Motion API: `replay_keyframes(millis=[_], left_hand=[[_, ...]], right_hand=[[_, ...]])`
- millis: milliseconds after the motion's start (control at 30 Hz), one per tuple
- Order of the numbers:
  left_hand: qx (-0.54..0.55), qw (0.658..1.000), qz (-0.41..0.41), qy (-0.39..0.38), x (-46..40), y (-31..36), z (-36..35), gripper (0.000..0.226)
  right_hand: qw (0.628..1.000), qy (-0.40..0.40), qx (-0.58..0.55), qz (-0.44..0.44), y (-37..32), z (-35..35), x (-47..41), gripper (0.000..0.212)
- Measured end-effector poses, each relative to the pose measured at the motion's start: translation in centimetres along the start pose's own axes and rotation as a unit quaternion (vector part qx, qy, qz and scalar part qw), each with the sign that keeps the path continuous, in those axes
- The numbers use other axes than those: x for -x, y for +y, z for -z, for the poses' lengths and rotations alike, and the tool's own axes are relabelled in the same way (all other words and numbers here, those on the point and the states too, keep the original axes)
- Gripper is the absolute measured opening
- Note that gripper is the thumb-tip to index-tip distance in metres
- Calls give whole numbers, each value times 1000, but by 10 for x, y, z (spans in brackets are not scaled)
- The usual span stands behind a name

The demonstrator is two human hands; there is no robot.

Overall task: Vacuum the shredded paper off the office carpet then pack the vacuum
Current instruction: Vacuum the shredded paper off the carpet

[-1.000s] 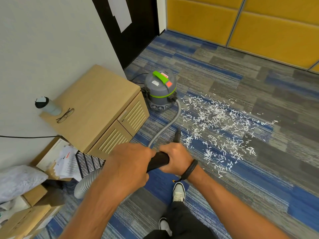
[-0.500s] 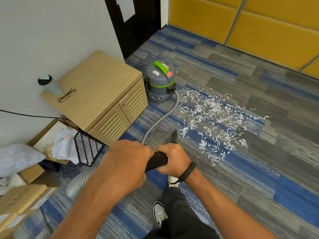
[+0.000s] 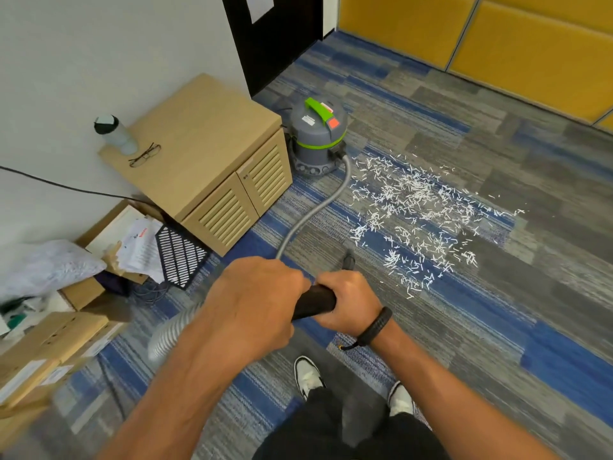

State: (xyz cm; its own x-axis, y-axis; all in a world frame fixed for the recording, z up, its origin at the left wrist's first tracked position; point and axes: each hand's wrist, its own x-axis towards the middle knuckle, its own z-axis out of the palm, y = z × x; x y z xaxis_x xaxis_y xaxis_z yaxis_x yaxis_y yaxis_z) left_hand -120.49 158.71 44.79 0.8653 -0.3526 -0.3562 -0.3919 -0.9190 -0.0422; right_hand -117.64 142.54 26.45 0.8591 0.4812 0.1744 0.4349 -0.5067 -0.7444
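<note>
A grey canister vacuum [image 3: 316, 137] with a green handle stands on the carpet beside the wooden cabinet. Its grey hose [image 3: 320, 207] curves from the canister toward me and loops out again at lower left. My left hand [image 3: 255, 303] and my right hand [image 3: 348, 302] both grip the black wand handle [image 3: 313, 302], left behind right. The nozzle tip [image 3: 348, 262] points down at the carpet just beyond my right hand, at the near left edge of the white shredded paper [image 3: 418, 210], which is strewn over blue and grey carpet.
A low wooden cabinet [image 3: 212, 161] with a bottle [image 3: 114, 134] and glasses [image 3: 144, 156] stands against the left wall. Cardboard boxes [image 3: 43, 353], papers and a black mesh tray [image 3: 180, 254] clutter the lower left. A dark door and yellow wall panels [image 3: 497, 38] close off the far side.
The view has pulled back and up slightly. Both hands keep their grip on the wand. The nozzle stays near the paper's left edge, and the near strip of shreds looks thinner.
</note>
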Motion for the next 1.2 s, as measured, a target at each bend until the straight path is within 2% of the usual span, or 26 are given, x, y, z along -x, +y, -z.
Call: replay_keyframes(millis=[200,333,767,1200], left_hand=[[8,1000,1,-8,25,45,10,45],[15,999,4,-30,31,98,14,48],[-6,999,-14,-39,33,237,19,39],[0,998,-32,-49,30,299,27,38]], right_hand=[[1000,14,-4,19,-6,17,45,21],[1000,11,-10,17,2,45,87,20],[998,57,-12,1,42,120,208,21],[995,89,37,-3,60,158,264,28]])
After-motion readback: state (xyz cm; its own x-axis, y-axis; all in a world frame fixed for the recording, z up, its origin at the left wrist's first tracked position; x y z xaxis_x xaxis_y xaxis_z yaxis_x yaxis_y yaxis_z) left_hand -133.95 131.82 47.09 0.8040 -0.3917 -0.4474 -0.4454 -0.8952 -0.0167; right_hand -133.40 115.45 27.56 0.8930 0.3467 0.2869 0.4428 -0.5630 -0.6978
